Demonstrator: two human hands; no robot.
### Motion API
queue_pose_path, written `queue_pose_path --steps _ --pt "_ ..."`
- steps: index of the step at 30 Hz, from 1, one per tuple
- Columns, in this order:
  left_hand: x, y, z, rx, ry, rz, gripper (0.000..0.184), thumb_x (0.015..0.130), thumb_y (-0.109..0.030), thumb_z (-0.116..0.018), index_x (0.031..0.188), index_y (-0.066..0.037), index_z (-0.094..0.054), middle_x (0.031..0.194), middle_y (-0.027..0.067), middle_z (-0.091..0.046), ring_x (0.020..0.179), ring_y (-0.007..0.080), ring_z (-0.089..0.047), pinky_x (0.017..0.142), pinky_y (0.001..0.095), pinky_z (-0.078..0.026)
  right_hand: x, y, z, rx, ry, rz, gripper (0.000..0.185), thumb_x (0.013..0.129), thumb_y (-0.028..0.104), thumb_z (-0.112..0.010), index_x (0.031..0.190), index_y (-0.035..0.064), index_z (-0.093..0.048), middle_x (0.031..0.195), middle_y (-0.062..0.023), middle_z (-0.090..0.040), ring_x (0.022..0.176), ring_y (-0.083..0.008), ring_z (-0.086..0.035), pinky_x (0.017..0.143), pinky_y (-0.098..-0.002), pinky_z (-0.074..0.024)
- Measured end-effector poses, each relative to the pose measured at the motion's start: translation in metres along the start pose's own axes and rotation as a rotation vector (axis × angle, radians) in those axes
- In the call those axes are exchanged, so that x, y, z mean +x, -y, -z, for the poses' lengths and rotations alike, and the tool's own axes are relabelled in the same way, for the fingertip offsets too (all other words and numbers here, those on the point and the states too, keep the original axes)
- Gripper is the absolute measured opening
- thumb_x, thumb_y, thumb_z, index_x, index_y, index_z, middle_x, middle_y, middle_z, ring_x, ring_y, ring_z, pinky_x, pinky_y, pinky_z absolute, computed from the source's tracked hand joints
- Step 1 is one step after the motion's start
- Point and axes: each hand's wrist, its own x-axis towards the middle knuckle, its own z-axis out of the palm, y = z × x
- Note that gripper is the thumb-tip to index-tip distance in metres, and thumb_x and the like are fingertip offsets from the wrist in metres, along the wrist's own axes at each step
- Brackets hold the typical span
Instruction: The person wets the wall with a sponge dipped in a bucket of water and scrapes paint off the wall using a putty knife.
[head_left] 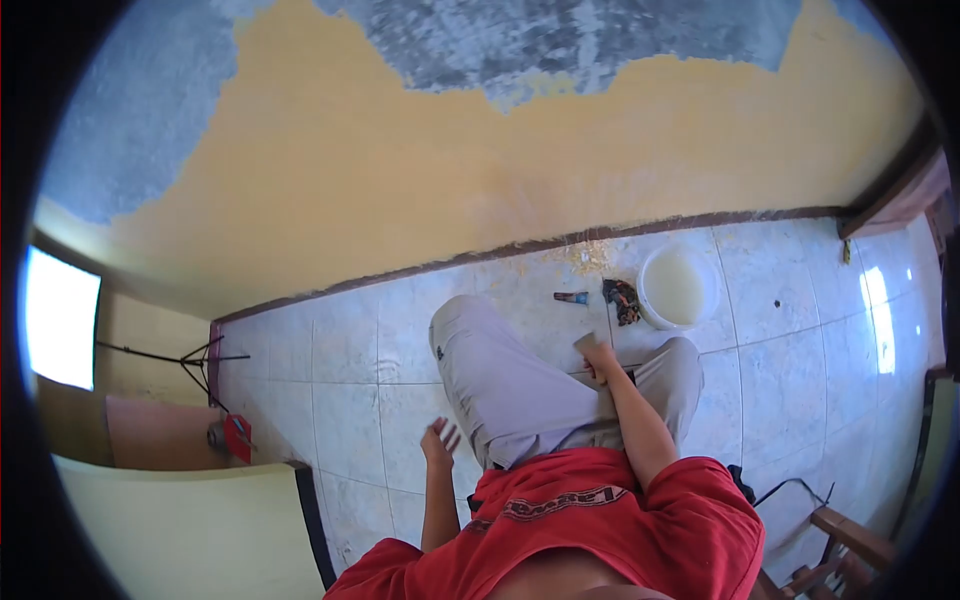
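My right hand point(598, 360) is closed around a scraper point(588, 343) with a flat, pale blade, held above the floor between my bent legs. Its handle is mostly hidden by my fingers. My left hand point(440, 441) hangs beside my left thigh with its fingers apart and nothing in it. In front of my right knee stands a white bucket point(642, 293) with cloudy whitish contents. Beside it lies a crumpled dark patterned cloth point(622, 301). A small blue and dark object point(571, 297), too small to name, rests on the tiles to its left.
Ahead rises a yellow wall point(420, 180) with bare grey patches point(590, 40). Yellow flakes point(590, 258) lie at its foot. A black tripod point(195, 360) stands at left near a bright panel point(62, 318). Wooden furniture point(850, 535) is behind at right.
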Motion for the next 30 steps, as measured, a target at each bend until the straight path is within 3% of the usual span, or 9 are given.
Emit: queue_pose_path --steps 3,5,8,11,15,17,20,24,30 --pt "0.025 -0.064 -0.064 0.135 0.001 -0.237 0.043 0.097 -0.031 -0.042 0.125 -0.003 -0.057 0.122 0.0102 -0.062 0.105 0.0271 -0.063 0.084 0.0391 -0.052 0.037 0.029 -0.004 0.062 0.034 0.311 0.045 0.095 0.043 -0.052 0.092 -0.0008 -0.061 0.061 -0.0105 -0.061 0.044 -0.0174 -0.054 0.04 -0.0337 -0.0422" --pt "0.043 -0.113 -0.117 0.06 0.118 -0.799 0.035 0.1 -0.028 -0.052 0.118 0.001 -0.06 0.109 0.0106 -0.065 0.1 0.0199 -0.063 0.085 0.0311 -0.051 0.032 0.07 0.004 0.171 -0.014 0.316 0.044 0.097 0.042 -0.05 0.092 -0.0002 -0.061 0.06 -0.0093 -0.059 0.043 -0.0166 -0.052 0.039 -0.0332 -0.041" --pt "0.024 -0.182 -0.208 0.053 0.331 -1.108 0.034 0.099 -0.021 -0.056 0.12 0.006 -0.058 0.112 0.0141 -0.065 0.107 0.0217 -0.062 0.096 0.0326 -0.047 0.016 0.069 0.01 0.38 -0.06 0.304 0.046 0.099 0.042 -0.045 0.09 0.0007 -0.061 0.058 -0.0076 -0.056 0.041 -0.0163 -0.049 0.038 -0.0332 -0.0396" --pt "-0.013 -0.218 -0.281 0.161 0.533 -1.093 0.034 0.1 -0.023 -0.051 0.119 0.004 -0.058 0.117 0.0163 -0.064 0.112 0.0247 -0.061 0.099 0.035 -0.045 0.029 0.025 0.027 0.557 -0.078 0.206 0.05 0.099 0.047 -0.043 0.087 0.0016 -0.061 0.057 -0.0073 -0.053 0.04 -0.0179 -0.048 0.037 -0.0343 -0.0394" --pt "0.019 -0.217 -0.347 -0.329 1.212 -0.413 0.071 0.096 -0.063 -0.033 0.132 -0.005 -0.05 0.122 0.0146 -0.061 0.116 0.0348 -0.059 0.101 0.0533 -0.043 0.061 -0.003 0.041 0.674 -0.272 0.121 0.053 0.095 0.053 -0.046 0.082 0.0045 -0.062 0.057 -0.0075 -0.052 0.04 -0.0205 -0.048 0.038 -0.037 -0.0393" --pt "0.036 -0.213 -0.359 -0.61 1.055 -0.199 0.081 0.093 -0.072 -0.022 0.139 -0.01 -0.045 0.134 0.0103 -0.054 0.122 0.038 -0.053 0.102 0.0581 -0.041 0.058 0.003 0.051 0.609 -0.209 0.142 0.056 0.089 0.062 -0.05 0.077 0.0077 -0.06 0.056 -0.0056 -0.05 0.04 -0.0206 -0.047 0.039 -0.0375 -0.0407" --pt "0.059 -0.218 -0.339 -1.116 1.24 -0.165 0.075 0.094 -0.067 -0.024 0.141 -0.013 -0.044 0.136 0.0086 -0.052 0.12 0.0337 -0.053 0.104 0.0599 -0.04 0.032 0.018 0.054 0.46 -0.079 0.191 0.06 0.097 0.055 -0.038 0.086 0.0024 -0.063 0.058 -0.0053 -0.05 0.042 -0.0178 -0.048 0.04 -0.0337 -0.0413" --pt "0.042 -0.216 -0.333 -0.999 1.032 -0.126 0.069 0.096 -0.061 -0.024 0.134 -0.01 -0.049 0.132 0.0102 -0.056 0.121 0.0331 -0.053 0.108 0.0606 -0.036 0.037 0.015 0.044 0.496 0.025 0.097 0.06 0.099 0.053 -0.034 0.098 0.0024 -0.066 0.059 -0.0046 -0.049 0.042 -0.0169 -0.044 0.041 -0.0338 -0.0413" --pt "0.019 -0.211 -0.336 -0.721 0.869 -0.279 0.057 0.097 -0.049 -0.033 0.133 -0.007 -0.049 0.125 0.0122 -0.057 0.119 0.0331 -0.054 0.107 0.0595 -0.038 0.041 -0.003 0.037 0.347 -0.083 0.075 0.063 0.101 0.052 -0.029 0.094 0.0023 -0.068 0.057 -0.0065 -0.051 0.042 -0.0188 -0.046 0.04 -0.0357 -0.0422"
